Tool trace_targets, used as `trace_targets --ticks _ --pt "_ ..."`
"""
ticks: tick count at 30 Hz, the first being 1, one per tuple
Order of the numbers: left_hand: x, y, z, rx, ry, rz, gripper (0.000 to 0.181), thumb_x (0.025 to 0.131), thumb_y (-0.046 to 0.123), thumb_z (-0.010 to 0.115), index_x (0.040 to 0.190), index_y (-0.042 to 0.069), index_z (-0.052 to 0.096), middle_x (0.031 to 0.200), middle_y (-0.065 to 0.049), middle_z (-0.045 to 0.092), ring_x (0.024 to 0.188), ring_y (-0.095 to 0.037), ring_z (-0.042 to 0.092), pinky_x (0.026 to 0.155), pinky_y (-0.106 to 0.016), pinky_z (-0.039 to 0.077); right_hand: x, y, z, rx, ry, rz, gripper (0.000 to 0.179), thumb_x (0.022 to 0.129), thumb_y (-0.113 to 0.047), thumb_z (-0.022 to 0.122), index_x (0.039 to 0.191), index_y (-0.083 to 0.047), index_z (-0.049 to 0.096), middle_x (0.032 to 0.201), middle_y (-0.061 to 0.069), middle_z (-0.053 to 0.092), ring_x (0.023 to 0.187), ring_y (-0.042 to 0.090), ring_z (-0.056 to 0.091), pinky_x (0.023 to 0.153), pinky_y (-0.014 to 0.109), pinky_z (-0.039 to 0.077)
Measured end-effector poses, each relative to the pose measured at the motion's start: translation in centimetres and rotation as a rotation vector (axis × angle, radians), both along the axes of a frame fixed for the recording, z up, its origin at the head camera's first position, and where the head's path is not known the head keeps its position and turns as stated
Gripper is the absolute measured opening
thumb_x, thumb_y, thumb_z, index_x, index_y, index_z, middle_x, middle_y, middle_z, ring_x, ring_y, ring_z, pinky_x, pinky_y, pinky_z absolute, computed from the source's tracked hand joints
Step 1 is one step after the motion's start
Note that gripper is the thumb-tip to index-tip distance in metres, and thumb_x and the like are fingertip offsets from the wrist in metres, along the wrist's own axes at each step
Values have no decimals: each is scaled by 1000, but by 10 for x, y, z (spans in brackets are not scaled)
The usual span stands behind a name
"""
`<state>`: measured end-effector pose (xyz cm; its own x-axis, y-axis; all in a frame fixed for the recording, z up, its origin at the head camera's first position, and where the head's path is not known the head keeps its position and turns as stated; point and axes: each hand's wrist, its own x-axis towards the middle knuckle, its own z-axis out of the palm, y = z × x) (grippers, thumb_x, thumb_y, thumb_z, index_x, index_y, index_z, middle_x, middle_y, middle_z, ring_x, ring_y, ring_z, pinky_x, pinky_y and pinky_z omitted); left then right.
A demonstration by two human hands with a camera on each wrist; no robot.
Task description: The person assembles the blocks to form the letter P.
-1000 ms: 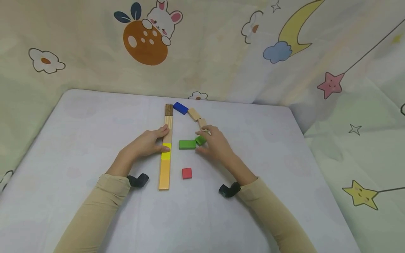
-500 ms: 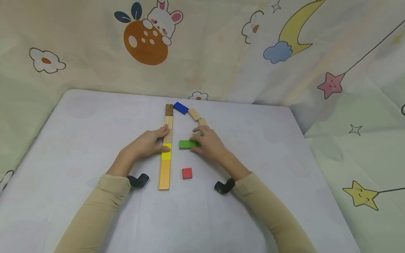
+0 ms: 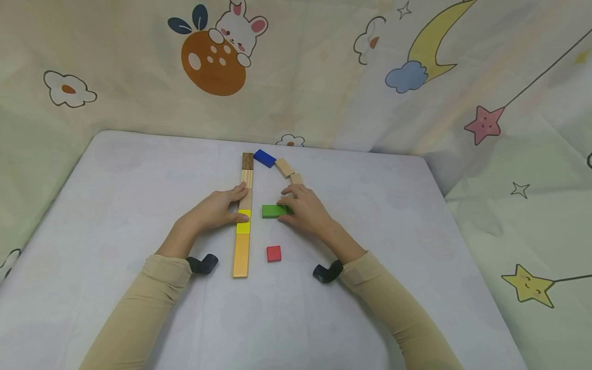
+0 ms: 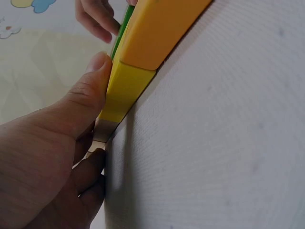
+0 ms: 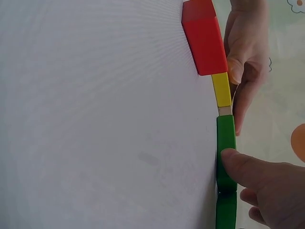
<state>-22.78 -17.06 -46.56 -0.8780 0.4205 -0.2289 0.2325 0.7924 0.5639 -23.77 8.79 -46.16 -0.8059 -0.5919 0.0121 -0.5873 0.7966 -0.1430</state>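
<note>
In the head view, a straight row of blocks runs away from me: an orange plank (image 3: 241, 257), a yellow block (image 3: 243, 229), light wooden pieces (image 3: 246, 199) and a dark brown block (image 3: 247, 161). My left hand (image 3: 208, 209) rests along this row, thumb on the yellow block, fingertips on the light wood. Right of the row lies a green block (image 3: 272, 211); my right hand (image 3: 307, 209) pinches its right end, thumb at the near side, fingers at the far side. A second green block (image 5: 226, 210) meets it end to end in the right wrist view, hidden by the hand from above.
A blue block (image 3: 264, 158) and two tan blocks (image 3: 284, 167) curve from the brown block toward my right hand. Nearer to me lies a red block (image 3: 274, 254). The white table (image 3: 370, 216) ends at a printed cloth (image 3: 314, 77) behind.
My right hand has shifted slightly left and now covers the second green block, with its fingers over the first one's right end. The left hand stays put.
</note>
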Motion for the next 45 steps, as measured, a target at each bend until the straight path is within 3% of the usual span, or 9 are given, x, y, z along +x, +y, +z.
trace_targets --ticks 4,8,15,18,26,33,45 --pt "1 1 0 -7 -5 3 87 82 44 71 150 15 26 160 -1 15 146 -26 21 117 -45 26 2 1 1 6 1 -19 42 83 -43 71 119 -22 67 131 0 54 129 18 43 107 36 40" --pt "1 2 0 -2 -3 -3 87 82 44 71 150 14 26 159 -2 16 146 -26 21 117 -45 26 19 3 9 -26 12 -7 41 83 -39 72 121 -23 66 128 -2 56 124 16 47 105 35 42" --pt "0 -1 -1 -14 4 9 88 81 48 70 150 16 26 159 0 16 146 -25 21 117 -45 26 61 10 16 -44 -43 303 36 87 -34 69 120 -20 66 119 -5 63 111 11 57 98 26 49" --pt "0 -2 -1 -6 6 8 88 81 48 70 150 16 27 159 0 16 146 -25 21 117 -45 26 72 11 19 -20 -74 366 35 88 -34 68 120 -20 66 119 -5 63 113 10 57 100 25 48" --pt "-1 -3 -2 -8 2 8 87 82 48 70 150 16 26 159 0 16 146 -26 21 117 -46 25 81 6 15 20 -116 372 33 89 -29 67 120 -19 67 117 -6 63 110 8 59 96 21 50" --pt "-2 -3 -3 -2 12 -6 88 82 48 70 150 15 27 159 -1 17 146 -26 21 117 -46 25 80 -3 11 -24 -114 398 37 89 -26 67 125 -17 64 115 -5 64 107 8 59 95 19 49" --pt "-1 -2 -2 -7 13 -22 88 81 48 70 150 14 27 159 -2 17 146 -25 22 117 -45 26 69 -25 14 3 -161 280 39 89 -29 68 125 -16 64 116 -3 66 105 8 61 91 18 51"
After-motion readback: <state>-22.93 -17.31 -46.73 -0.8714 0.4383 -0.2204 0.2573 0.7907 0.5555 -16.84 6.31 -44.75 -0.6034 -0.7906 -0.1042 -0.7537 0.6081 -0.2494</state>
